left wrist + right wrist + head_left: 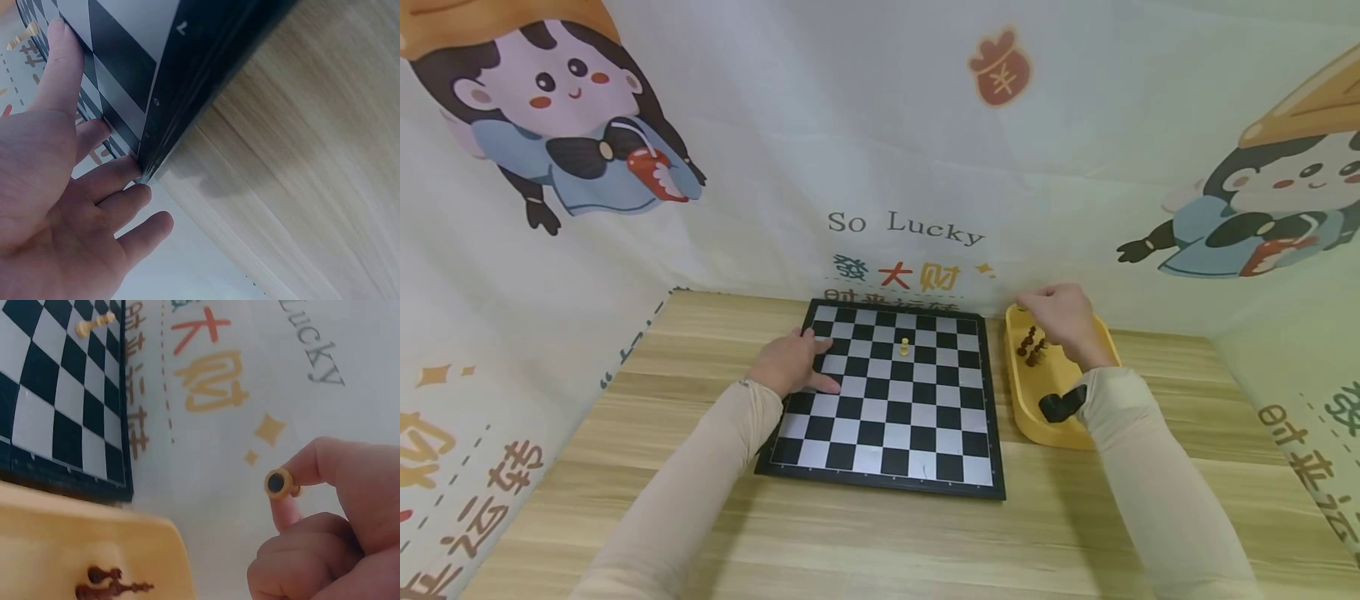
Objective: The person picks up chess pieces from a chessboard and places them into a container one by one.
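Observation:
A black-and-white chessboard [887, 412] lies flat on the table. My left hand [786, 364] rests at its left edge, thumb [62, 56] over the squares and other fingers along the rim. One pale yellow chess piece [904, 347] stands on the board toward the far side. My right hand [1063, 317] is raised over the far part of a yellow tray [1052, 433]. Between thumb and index finger it pinches a pale yellow chess piece [276, 482], whose round dark base faces the wrist camera. Dark brown chess pieces [1028, 346] lie in the tray's left part.
The tray stands just right of the board. Behind both hangs a printed white cloth [895, 150], and more cloth flanks the wooden table [865, 542] on both sides. A black strap [1063, 406] sits at my right wrist over the tray.

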A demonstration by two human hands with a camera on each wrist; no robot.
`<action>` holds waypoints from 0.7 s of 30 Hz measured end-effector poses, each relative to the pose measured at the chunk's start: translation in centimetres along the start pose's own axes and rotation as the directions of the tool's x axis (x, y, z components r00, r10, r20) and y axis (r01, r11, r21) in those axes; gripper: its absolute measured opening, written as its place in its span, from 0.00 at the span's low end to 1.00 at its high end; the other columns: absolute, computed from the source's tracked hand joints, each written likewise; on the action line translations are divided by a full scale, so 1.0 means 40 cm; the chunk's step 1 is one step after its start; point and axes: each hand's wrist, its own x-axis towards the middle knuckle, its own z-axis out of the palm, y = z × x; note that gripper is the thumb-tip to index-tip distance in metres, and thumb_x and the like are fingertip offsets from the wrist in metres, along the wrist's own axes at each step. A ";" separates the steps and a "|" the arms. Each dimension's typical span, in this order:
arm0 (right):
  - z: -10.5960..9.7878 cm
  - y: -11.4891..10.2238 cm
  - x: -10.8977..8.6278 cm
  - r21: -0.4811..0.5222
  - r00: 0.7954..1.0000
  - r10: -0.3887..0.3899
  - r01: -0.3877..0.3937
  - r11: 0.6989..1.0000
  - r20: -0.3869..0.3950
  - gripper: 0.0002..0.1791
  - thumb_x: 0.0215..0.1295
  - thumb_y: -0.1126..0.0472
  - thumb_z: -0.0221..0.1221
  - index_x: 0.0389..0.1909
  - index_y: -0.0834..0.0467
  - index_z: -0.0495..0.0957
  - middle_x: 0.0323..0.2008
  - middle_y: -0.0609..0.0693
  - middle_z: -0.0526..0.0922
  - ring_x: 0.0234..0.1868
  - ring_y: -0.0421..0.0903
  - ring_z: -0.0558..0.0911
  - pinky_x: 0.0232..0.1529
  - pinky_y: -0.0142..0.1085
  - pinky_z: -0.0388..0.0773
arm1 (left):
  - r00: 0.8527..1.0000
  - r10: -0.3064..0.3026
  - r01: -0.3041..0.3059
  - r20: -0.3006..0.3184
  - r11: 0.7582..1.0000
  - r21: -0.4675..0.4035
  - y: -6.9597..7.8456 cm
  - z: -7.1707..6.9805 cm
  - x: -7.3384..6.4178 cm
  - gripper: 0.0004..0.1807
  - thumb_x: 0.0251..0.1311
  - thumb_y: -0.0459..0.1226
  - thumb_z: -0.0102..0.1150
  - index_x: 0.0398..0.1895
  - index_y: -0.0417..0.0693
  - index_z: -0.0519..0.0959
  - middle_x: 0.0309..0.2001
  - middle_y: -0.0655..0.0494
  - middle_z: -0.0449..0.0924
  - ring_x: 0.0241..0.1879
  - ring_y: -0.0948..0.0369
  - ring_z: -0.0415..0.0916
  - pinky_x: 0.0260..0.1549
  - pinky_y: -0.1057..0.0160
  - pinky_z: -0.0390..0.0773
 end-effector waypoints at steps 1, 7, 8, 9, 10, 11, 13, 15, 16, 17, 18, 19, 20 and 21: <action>-0.008 0.002 -0.001 -0.014 1.000 -0.003 0.003 1.000 0.003 0.18 0.66 0.52 0.56 0.17 0.54 0.71 0.09 0.37 0.60 0.12 0.38 0.61 0.18 0.33 0.63 | 1.000 -0.001 0.001 0.000 1.000 0.000 0.000 0.000 0.000 0.50 0.53 0.62 0.69 0.76 0.48 0.67 0.75 0.30 0.62 0.74 0.35 0.63 0.69 0.42 0.71; -0.036 0.023 0.002 -0.060 1.000 -0.016 0.017 0.998 0.006 0.15 0.68 0.55 0.56 0.36 0.64 0.81 0.09 0.36 0.63 0.12 0.37 0.62 0.19 0.33 0.66 | 1.000 -0.001 0.001 0.004 1.000 0.007 -0.001 0.004 0.004 0.51 0.52 0.62 0.69 0.76 0.48 0.66 0.75 0.30 0.62 0.73 0.35 0.64 0.68 0.43 0.73; -0.038 0.028 0.004 -0.057 1.000 -0.011 0.011 0.998 0.005 0.14 0.68 0.55 0.56 0.36 0.63 0.81 0.09 0.36 0.63 0.12 0.37 0.62 0.18 0.33 0.66 | 1.000 0.000 0.000 0.005 1.000 0.007 -0.002 0.004 0.004 0.51 0.52 0.63 0.69 0.76 0.48 0.66 0.75 0.30 0.62 0.73 0.35 0.64 0.68 0.43 0.73; -0.040 0.033 0.005 -0.054 1.000 -0.002 0.002 0.999 0.003 0.14 0.69 0.54 0.57 0.34 0.61 0.81 0.09 0.36 0.62 0.12 0.37 0.62 0.18 0.33 0.66 | 1.000 0.001 -0.001 0.007 1.000 0.006 -0.002 0.004 0.004 0.51 0.52 0.63 0.68 0.76 0.48 0.66 0.75 0.30 0.62 0.74 0.35 0.63 0.68 0.43 0.73; -0.041 0.039 0.006 -0.050 1.000 0.008 -0.007 0.999 0.005 0.14 0.69 0.54 0.56 0.29 0.60 0.79 0.09 0.36 0.61 0.12 0.37 0.61 0.18 0.33 0.66 | 1.000 0.001 -0.001 0.009 1.000 0.006 -0.003 0.004 0.004 0.51 0.52 0.63 0.68 0.76 0.49 0.66 0.75 0.30 0.62 0.74 0.35 0.63 0.69 0.43 0.72; -0.043 0.046 0.007 -0.040 1.000 0.020 -0.019 0.999 0.008 0.16 0.69 0.54 0.56 0.24 0.58 0.76 0.08 0.36 0.60 0.11 0.37 0.60 0.18 0.33 0.66 | 1.000 0.001 -0.002 0.010 1.000 0.006 -0.003 0.004 0.004 0.51 0.52 0.63 0.68 0.76 0.49 0.66 0.75 0.30 0.62 0.74 0.36 0.63 0.69 0.42 0.72; -0.045 0.062 0.010 -0.030 0.999 0.043 -0.042 0.999 0.016 0.18 0.70 0.54 0.56 0.19 0.55 0.73 0.09 0.36 0.62 0.11 0.37 0.59 0.18 0.33 0.65 | 1.000 0.001 -0.001 0.012 1.000 0.006 -0.002 0.003 0.002 0.51 0.52 0.63 0.68 0.76 0.49 0.66 0.75 0.30 0.62 0.74 0.36 0.62 0.69 0.42 0.72; -0.047 0.078 0.011 -0.031 0.998 0.061 -0.060 0.998 0.028 0.17 0.72 0.55 0.55 0.21 0.56 0.74 0.12 0.38 0.66 0.11 0.37 0.58 0.19 0.33 0.66 | 1.000 -0.002 0.002 0.016 1.000 0.002 -0.001 0.002 0.001 0.51 0.52 0.63 0.68 0.76 0.49 0.66 0.75 0.31 0.61 0.75 0.36 0.62 0.70 0.42 0.71; -0.047 0.085 0.011 -0.030 0.997 0.073 -0.072 0.997 0.038 0.16 0.73 0.56 0.53 0.25 0.59 0.75 0.16 0.41 0.72 0.12 0.37 0.59 0.19 0.33 0.66 | 1.000 -0.004 0.004 0.017 1.000 0.000 0.000 0.002 0.001 0.51 0.52 0.63 0.68 0.76 0.49 0.66 0.75 0.31 0.61 0.74 0.36 0.62 0.70 0.42 0.71; -0.048 0.092 0.011 -0.031 0.995 0.087 -0.086 0.996 0.045 0.14 0.74 0.57 0.52 0.31 0.62 0.77 0.23 0.45 0.77 0.12 0.36 0.59 0.20 0.33 0.67 | 1.000 -0.005 0.005 0.018 1.000 -0.001 0.001 0.001 0.001 0.51 0.52 0.63 0.68 0.77 0.50 0.66 0.75 0.31 0.61 0.74 0.36 0.62 0.70 0.43 0.71; -0.047 0.099 0.012 -0.034 0.994 0.098 -0.096 0.995 0.053 0.14 0.75 0.58 0.52 0.39 0.65 0.77 0.32 0.50 0.81 0.13 0.36 0.60 0.20 0.33 0.67 | 1.000 -0.005 0.005 0.018 1.000 -0.001 0.001 0.002 0.002 0.51 0.52 0.63 0.68 0.76 0.49 0.66 0.75 0.31 0.61 0.74 0.36 0.62 0.70 0.43 0.71; -0.047 0.105 0.013 -0.036 0.992 0.107 -0.105 0.994 0.059 0.14 0.75 0.58 0.51 0.44 0.67 0.75 0.41 0.55 0.81 0.13 0.35 0.60 0.21 0.33 0.67 | 1.000 -0.005 0.005 0.017 1.000 0.000 0.001 0.002 0.003 0.51 0.52 0.63 0.68 0.77 0.49 0.66 0.75 0.31 0.62 0.74 0.36 0.62 0.69 0.43 0.71; -0.047 0.110 0.013 -0.035 0.991 0.119 -0.117 0.993 0.065 0.15 0.75 0.59 0.50 0.49 0.68 0.74 0.47 0.59 0.79 0.14 0.35 0.61 0.21 0.33 0.68 | 1.000 -0.008 0.008 0.019 1.000 -0.002 0.000 0.002 0.004 0.52 0.52 0.63 0.68 0.77 0.49 0.66 0.75 0.31 0.61 0.74 0.36 0.62 0.70 0.43 0.71; -0.047 0.116 0.013 -0.035 0.989 0.129 -0.127 0.991 0.069 0.15 0.75 0.59 0.50 0.51 0.68 0.73 0.53 0.61 0.76 0.14 0.35 0.61 0.21 0.32 0.68 | 1.000 -0.011 0.011 0.019 1.000 -0.003 0.000 0.002 0.005 0.52 0.51 0.63 0.68 0.77 0.50 0.65 0.75 0.31 0.61 0.74 0.36 0.62 0.70 0.43 0.71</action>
